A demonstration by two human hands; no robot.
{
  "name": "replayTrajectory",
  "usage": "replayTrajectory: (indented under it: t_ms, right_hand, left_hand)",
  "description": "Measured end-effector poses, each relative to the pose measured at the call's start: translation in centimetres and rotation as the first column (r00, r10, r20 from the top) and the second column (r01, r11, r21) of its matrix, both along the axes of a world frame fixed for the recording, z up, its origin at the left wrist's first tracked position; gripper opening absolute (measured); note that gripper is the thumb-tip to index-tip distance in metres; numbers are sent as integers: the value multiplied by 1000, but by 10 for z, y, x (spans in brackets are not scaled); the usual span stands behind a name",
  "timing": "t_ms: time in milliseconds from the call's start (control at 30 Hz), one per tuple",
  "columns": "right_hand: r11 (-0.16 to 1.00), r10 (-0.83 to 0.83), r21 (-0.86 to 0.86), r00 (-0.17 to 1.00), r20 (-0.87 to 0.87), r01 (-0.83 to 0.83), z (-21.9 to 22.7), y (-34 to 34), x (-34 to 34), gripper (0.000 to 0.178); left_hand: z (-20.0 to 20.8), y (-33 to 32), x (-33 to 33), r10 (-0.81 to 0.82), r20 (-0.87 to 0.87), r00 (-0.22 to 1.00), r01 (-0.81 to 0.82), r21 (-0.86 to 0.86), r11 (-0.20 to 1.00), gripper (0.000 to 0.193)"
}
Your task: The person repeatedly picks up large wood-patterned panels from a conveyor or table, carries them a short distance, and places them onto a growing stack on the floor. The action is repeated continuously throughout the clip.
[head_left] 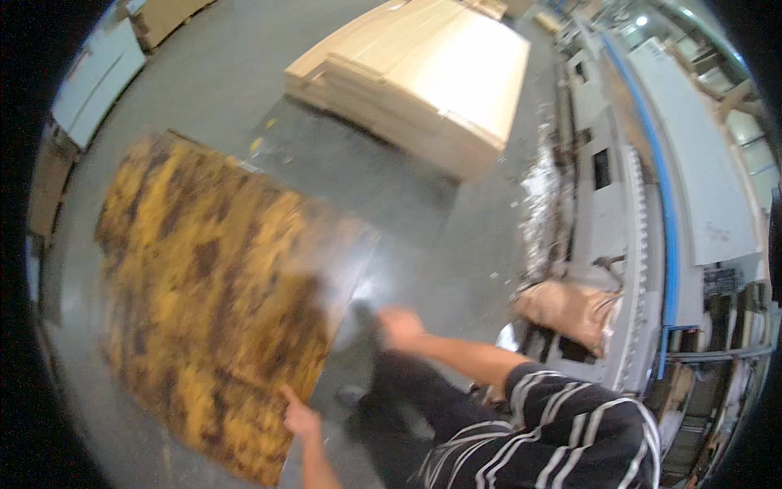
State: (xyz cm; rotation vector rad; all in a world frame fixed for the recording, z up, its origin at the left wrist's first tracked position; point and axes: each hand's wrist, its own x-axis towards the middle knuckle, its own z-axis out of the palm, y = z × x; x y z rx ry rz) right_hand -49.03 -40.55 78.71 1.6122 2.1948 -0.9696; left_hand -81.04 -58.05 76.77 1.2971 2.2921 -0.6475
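A large board [220, 301] with a mottled yellow and dark brown face spreads across the left side. My left hand [302, 417] is at its right edge near the lower end, closed on that edge. One digit lies on the mottled face, while the other fingers are mostly hidden. My right hand [401, 328] hangs in front of my dark-trousered leg, a little right of the board. Motion smears its fingers, so their pose and anything in them cannot be made out.
A stack of pale wooden boards [423, 73] lies on the grey floor ahead. Along the right runs a long grey frame [631, 244] with a blue strip [664, 196] and a brown paper-like bag [566, 314]. Cardboard boxes [53, 175] stand at the far left.
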Motion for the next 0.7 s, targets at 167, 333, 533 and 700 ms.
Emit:
replayTrajectory:
  t_ms: [167, 333, 533, 700]
  right_hand:
    - [913, -179, -325, 958, 225, 247, 19, -166, 93, 37]
    - [803, -268, -378, 845, 463, 461, 14, -269, 154, 42]
    - [652, -737, -148, 667, 108, 744, 14, -310, 125, 50]
    - [683, -726, -15, 676, -124, 730, 44, -345, 60, 39]
  left_hand:
    - [34, -5, 28, 142, 101, 985, -138, -41, 990, 100]
    - [86, -33, 67, -27, 479, 878, 138, -199, 970, 48]
    - [103, -76, 56, -236, 695, 680, 353, -27, 935, 44]
    - [93, -102, 16, -285, 700, 654, 446, -53, 894, 50]
